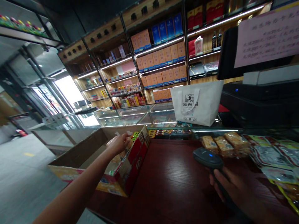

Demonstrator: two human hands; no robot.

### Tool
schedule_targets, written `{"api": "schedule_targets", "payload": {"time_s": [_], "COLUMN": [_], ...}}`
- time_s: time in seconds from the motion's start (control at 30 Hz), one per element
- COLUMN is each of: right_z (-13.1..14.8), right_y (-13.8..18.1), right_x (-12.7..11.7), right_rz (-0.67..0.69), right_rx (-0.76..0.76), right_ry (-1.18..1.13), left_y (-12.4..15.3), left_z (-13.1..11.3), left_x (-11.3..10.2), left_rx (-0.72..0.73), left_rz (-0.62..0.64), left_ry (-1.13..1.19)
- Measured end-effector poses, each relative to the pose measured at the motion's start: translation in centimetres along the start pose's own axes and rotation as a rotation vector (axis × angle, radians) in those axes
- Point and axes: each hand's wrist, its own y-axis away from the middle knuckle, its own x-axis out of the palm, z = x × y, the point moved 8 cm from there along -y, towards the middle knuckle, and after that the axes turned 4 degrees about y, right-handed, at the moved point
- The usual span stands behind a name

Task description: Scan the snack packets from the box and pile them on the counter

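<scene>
My right hand (pixel 233 189) is wrapped round the handle of a black barcode scanner (pixel 207 157) with a small blue light, held over the dark red wooden counter (pixel 173 183). My left hand (pixel 119 143) reaches out to the left into a red open display box of snack packets (pixel 130 161) at the counter's left edge. Its fingers are curled round a small packet at the top of the box; what kind of packet is unclear.
A white paper shopping bag (pixel 198 102) stands on the glass display case (pixel 144 116) behind the counter. Packaged snacks (pixel 268 152) lie along the counter's right side. A black till and screen (pixel 257 99) stand at right. Shelves of boxed goods (pixel 161 59) fill the back wall.
</scene>
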Motion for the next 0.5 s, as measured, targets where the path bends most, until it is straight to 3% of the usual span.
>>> {"api": "schedule_targets", "payload": {"time_s": [0.13, 0.23, 0.3, 0.37, 0.43, 0.5], "right_z": [0.4, 1.1, 1.7, 2.3, 2.7, 2.8], "right_y": [-0.1, -0.2, -0.4, -0.8, -1.3, -1.6], "right_x": [-0.1, -0.1, -0.1, 0.0, -0.5, -1.4], "right_rz": [0.006, -0.003, 0.000, 0.020, -0.006, -0.069], "right_rx": [-0.003, -0.016, -0.050, -0.105, -0.142, -0.164], "right_ry": [-0.004, -0.043, -0.074, -0.114, -0.154, -0.210], "left_y": [0.1, 0.1, 0.1, 0.2, 0.4, 0.8], "left_z": [-0.8, -3.7, -7.4, -12.1, -17.0, -21.7], "left_x": [-0.6, -2.7, -3.7, -3.3, -1.2, 2.3], "left_rx": [0.039, 0.134, 0.280, 0.455, 0.605, 0.702], "left_rz": [0.010, -0.146, -0.242, -0.252, -0.170, -0.040], "left_ry": [-0.058, -0.036, 0.046, 0.166, 0.296, 0.421]}}
